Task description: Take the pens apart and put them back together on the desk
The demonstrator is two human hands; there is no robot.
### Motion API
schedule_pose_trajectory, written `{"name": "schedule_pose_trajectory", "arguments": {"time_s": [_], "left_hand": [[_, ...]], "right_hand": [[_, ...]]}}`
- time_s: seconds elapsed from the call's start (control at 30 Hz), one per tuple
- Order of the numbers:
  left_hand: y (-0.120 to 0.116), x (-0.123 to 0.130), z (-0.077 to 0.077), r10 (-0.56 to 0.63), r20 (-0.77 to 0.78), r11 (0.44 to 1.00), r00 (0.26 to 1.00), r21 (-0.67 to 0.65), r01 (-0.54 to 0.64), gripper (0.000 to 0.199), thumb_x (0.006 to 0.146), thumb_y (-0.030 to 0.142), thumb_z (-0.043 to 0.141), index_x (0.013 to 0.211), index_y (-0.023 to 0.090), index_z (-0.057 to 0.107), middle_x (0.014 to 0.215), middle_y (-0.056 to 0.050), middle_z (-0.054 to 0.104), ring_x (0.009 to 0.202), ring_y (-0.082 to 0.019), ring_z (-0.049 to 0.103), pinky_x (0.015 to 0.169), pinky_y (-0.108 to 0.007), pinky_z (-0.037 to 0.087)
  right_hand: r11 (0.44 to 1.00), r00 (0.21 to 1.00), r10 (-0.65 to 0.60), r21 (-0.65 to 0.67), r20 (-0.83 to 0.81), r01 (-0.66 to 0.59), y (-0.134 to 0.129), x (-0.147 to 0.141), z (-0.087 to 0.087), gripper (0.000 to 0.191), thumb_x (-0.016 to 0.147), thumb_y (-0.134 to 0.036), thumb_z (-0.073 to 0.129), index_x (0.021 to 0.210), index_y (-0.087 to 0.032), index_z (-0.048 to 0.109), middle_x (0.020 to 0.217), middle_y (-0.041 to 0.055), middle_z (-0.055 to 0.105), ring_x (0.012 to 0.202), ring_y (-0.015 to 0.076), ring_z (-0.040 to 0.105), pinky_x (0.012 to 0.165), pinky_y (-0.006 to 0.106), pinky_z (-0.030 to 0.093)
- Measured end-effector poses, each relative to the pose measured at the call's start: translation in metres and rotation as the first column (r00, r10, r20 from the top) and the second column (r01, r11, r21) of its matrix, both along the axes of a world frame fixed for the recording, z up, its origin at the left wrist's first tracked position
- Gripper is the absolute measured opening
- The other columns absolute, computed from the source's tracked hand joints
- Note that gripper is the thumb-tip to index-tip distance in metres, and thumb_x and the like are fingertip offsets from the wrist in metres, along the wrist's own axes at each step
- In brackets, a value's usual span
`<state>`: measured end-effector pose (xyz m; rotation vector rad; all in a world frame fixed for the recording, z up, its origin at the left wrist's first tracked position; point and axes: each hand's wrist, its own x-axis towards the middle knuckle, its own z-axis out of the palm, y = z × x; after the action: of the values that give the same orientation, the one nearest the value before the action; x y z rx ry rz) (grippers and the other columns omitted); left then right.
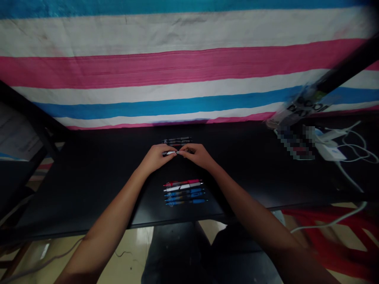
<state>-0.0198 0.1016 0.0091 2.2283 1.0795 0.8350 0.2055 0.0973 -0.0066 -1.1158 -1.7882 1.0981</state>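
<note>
While I face the black table (97,177), my landmark: the coloured row of pens (186,192), nearest me, red on its far side, then white, then blue.
Slim pen: just beyond the coloured row, roughly parallel to it, held off both ends between my two hands.
Left hand (160,155): beyond the row's left end, thumb and fingertips pinched together on the slim pen (169,153), no gap to spare.
Right hand (194,154): beyond the row's right half, thumb and fingertips pinched on the pen's other end.
Step at my fingertips: I judge I am handling this pen at its middle; my fingers cover too much to tell whether it is whole or in two parts.
Next move calls for: in my judgement, a light, even pinch with both ends kept in line.
Dark pens (177,141): farther from the row, past my hands, side by side, partly hidden.
Striped sheet (177,69): farthest from the row, upright behind everything.
</note>
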Motion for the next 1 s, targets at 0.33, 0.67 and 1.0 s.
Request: {"name": "schedule_pose_trajectory", "arguments": {"time_s": [0.33, 0.67, 1.0], "left_hand": [[0.005, -0.006, -0.001, 0.065, -0.004, 0.998, 0.998, 0.024, -0.065, 0.017, 0.091, 0.031, 0.069, 0.1, 0.022, 0.079, 0.098, -0.005, 0.079, 0.09, -0.021, 0.073, 0.081, -0.029, 0.053], [0.005, -0.006, 0.0, 0.053, -0.003, 0.999, 0.999, 0.005, -0.053, 0.018, 0.092, 0.032, 0.068, 0.102, 0.022, 0.079, 0.101, -0.005, 0.079, 0.093, -0.022, 0.073, 0.083, -0.03, 0.054], [0.005, -0.006, 0.002, 0.034, 0.014, 0.999, 0.999, 0.009, -0.034, 0.018, 0.091, 0.032, 0.07, 0.102, 0.021, 0.079, 0.101, -0.005, 0.079, 0.093, -0.022, 0.073, 0.083, -0.03, 0.054]], "right_hand": [[1.0, 1.0, 0.003, 0.02, -0.028, -0.003, 0.006, 0.01, -0.003, 0.021, 0.079, -0.031, 0.072, 0.094, -0.02, 0.062, 0.079, -0.0003, 0.059, 0.067, 0.0133, 0.054, 0.065, 0.028, 0.045], [0.998, 1.0, -0.027, 0.056, 0.01, 0.027, 0.006, 0.011, -0.001, 0.017, 0.08, -0.033, 0.072, 0.089, -0.019, 0.066, 0.074, 0.0, 0.06, 0.065, 0.0133, 0.052, 0.063, 0.027, 0.044], [0.998, 0.998, -0.054, 0.047, 0.035, 0.052, 0.005, 0.013, -0.001, 0.025, 0.083, -0.043, 0.071, 0.081, -0.018, 0.072, 0.069, 0.0012, 0.063, 0.062, 0.0142, 0.052, 0.06, 0.027, 0.04]]}}
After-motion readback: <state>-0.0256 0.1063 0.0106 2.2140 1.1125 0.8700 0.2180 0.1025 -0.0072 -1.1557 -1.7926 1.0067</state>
